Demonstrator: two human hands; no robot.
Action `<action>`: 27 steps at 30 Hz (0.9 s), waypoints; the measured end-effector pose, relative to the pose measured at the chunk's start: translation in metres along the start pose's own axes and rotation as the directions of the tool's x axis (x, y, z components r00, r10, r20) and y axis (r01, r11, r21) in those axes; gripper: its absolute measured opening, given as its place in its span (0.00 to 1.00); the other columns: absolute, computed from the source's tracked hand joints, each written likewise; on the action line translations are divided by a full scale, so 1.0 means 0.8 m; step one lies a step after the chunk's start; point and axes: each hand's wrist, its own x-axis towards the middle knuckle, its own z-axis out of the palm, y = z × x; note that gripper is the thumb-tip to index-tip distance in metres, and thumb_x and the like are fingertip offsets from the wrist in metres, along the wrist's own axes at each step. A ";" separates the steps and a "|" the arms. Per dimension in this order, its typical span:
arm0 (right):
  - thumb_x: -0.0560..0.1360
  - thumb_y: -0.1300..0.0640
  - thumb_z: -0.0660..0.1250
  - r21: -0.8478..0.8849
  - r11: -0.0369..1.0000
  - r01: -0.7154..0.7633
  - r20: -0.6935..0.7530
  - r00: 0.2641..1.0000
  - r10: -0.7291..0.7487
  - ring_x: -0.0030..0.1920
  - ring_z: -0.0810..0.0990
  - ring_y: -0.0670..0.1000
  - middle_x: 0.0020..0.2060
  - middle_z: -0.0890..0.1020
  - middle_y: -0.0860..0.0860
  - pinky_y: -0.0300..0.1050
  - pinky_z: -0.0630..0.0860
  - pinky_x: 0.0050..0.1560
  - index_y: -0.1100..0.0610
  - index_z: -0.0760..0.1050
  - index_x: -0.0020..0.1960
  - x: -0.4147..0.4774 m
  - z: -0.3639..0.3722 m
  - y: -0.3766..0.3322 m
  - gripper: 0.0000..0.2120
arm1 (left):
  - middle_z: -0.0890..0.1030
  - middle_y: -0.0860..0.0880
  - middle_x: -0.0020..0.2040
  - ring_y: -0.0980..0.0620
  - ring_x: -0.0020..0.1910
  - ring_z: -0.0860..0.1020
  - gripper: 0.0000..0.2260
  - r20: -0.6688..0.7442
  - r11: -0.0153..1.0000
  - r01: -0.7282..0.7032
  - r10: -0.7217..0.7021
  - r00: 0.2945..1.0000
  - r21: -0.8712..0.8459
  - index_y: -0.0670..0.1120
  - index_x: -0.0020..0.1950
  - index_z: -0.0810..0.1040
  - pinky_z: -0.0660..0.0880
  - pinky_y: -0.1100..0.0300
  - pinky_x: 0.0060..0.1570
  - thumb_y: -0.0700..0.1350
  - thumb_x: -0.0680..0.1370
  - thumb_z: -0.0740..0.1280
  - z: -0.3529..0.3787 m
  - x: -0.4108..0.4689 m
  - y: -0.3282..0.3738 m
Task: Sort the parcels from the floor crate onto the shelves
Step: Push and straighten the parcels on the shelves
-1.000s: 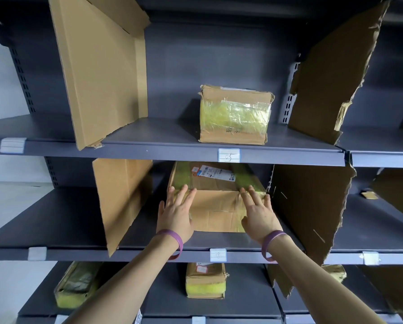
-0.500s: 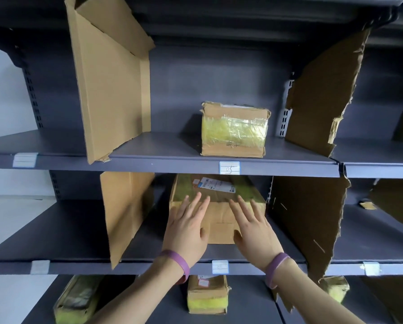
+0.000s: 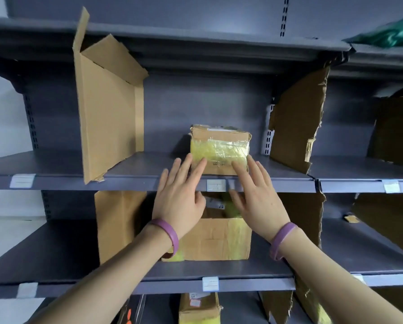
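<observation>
The parcel [image 3: 215, 239] I take to be in hand is a creased brown cardboard box sitting in the centre bay of the middle shelf [image 3: 55, 251], its front face near the shelf edge. I'd judge it stiff but dented, of modest weight, and slick where the yellowish tape wraps its corners, so I'd take it by the bare cardboard side faces, one palm each side. Whatever label is on its top is blurred and half hidden. My left hand [image 3: 179, 197] and right hand [image 3: 256, 199] are both spread and holding nothing, raised in front of the upper shelf [image 3: 135, 164]; I cannot tell whether the fingertips touch the second parcel [image 3: 220, 146] there, a smaller box banded in glossy yellow tape with dark marks below it that I can't read. The shelf tags [image 3: 216, 185] carry writing too smeared to read. Torn cardboard dividers [image 3: 107, 108] wall the bay, and a third parcel [image 3: 199, 308] sits below
</observation>
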 end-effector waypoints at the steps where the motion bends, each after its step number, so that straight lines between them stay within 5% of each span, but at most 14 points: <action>1: 0.80 0.47 0.58 0.001 1.000 -0.030 0.026 0.999 0.030 0.76 0.53 0.62 0.77 0.56 0.58 0.55 0.55 0.74 0.50 0.54 0.77 0.007 -0.002 0.006 0.28 | 0.53 0.50 0.78 0.46 0.77 0.52 0.33 0.019 1.000 0.008 -0.008 1.000 0.009 0.60 0.76 0.45 0.51 0.47 0.74 0.48 0.77 0.59 0.001 0.009 -0.001; 8: 0.80 0.38 0.49 0.062 0.995 -0.072 0.279 0.959 0.052 0.77 0.50 0.58 0.78 0.52 0.54 0.54 0.55 0.75 0.45 0.39 0.78 0.041 0.003 0.040 0.32 | 0.58 0.47 0.77 0.46 0.76 0.55 0.25 0.170 0.992 0.105 -0.115 0.979 0.066 0.62 0.75 0.40 0.46 0.43 0.73 0.61 0.79 0.41 0.019 0.048 -0.001; 13: 0.80 0.38 0.48 0.049 0.997 -0.052 0.338 0.941 0.033 0.77 0.49 0.58 0.78 0.51 0.55 0.54 0.53 0.76 0.46 0.39 0.78 0.061 0.009 0.049 0.32 | 0.57 0.51 0.77 0.49 0.76 0.55 0.24 0.190 0.984 0.144 -0.162 0.968 0.107 0.58 0.77 0.46 0.45 0.43 0.73 0.60 0.80 0.40 0.026 0.065 -0.008; 27: 0.79 0.36 0.45 0.023 0.999 -0.028 0.349 0.937 0.018 0.77 0.51 0.57 0.78 0.50 0.55 0.53 0.56 0.74 0.46 0.38 0.78 0.077 0.026 0.065 0.32 | 0.50 0.57 0.78 0.51 0.77 0.52 0.24 0.256 0.960 0.274 -0.277 0.926 0.048 0.64 0.75 0.44 0.43 0.43 0.72 0.63 0.79 0.37 0.049 0.077 -0.014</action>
